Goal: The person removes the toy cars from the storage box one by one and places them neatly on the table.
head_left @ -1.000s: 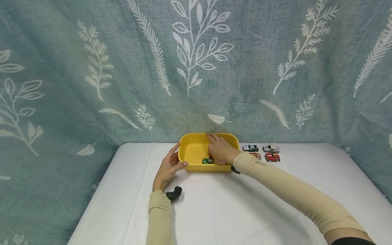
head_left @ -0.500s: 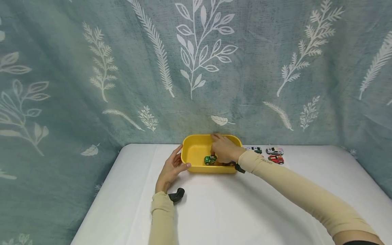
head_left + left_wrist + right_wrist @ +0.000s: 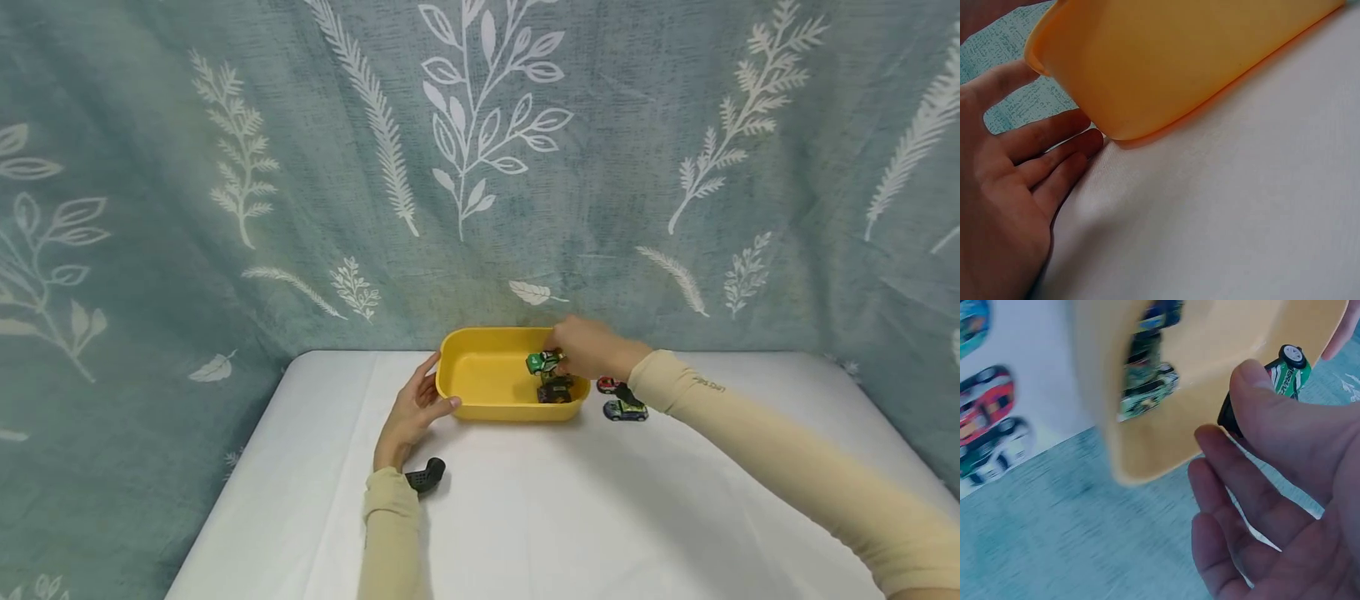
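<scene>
**Green car [image 3: 542, 362] pinched over yellow bin [image 3: 476, 412]**

The right hand [image 3: 592, 346] gripped it between thumb and fingers [image 3: 1254, 478]. The left hand [image 3: 409, 417] rested, fingers extended, against the bin's left end. Dark cars [image 3: 554, 392] lay inside; other cars [image 3: 626, 410] sat on the tabletop [image 3: 517, 517].

Beyond the left hand [image 3: 408, 414] and right hand [image 3: 592, 346] hangs a teal leaf-print curtain [image 3: 607, 208]; beneath them spreads a white tablecloth [image 3: 487, 517], softly shadowed.

Yellow bin [image 3: 487, 412], green car [image 3: 543, 362], leafy teal cloth [image 3: 600, 192]
</scene>
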The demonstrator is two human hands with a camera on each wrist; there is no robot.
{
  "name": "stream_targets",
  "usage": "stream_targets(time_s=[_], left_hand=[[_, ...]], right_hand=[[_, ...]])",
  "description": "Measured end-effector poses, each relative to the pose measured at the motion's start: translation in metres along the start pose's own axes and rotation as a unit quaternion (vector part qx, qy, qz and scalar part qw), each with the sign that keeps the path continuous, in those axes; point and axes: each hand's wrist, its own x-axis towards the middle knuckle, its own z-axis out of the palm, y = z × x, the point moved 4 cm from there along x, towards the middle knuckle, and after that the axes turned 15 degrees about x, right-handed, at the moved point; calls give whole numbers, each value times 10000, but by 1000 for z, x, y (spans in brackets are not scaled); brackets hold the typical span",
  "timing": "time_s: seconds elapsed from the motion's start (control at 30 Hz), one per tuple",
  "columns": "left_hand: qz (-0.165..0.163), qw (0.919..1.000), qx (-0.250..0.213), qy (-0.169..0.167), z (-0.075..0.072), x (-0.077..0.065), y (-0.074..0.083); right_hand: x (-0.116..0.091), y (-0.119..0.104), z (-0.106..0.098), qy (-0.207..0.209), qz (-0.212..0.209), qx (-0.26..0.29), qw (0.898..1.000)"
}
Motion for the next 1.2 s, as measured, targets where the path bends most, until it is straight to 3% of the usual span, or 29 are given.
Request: stream_targets(time_s=[0.23, 0.43, 0.83, 1.2], left_hand=[[-5, 10000, -72, 58, 0, 1, 0], [44, 9999, -129, 71, 0, 1, -1], [-42, 10000, 34, 10, -1, -1, -2], [-101, 9999, 30, -31, 4, 0, -3]], right_hand=[[-35, 14, -20, 133, 61, -85, 9999], [-68, 40, -28, 133, 189, -306, 9993], [-144, 100, -15, 308, 371, -679, 9965], [-168, 119, 9, 313, 680, -783, 9941]])
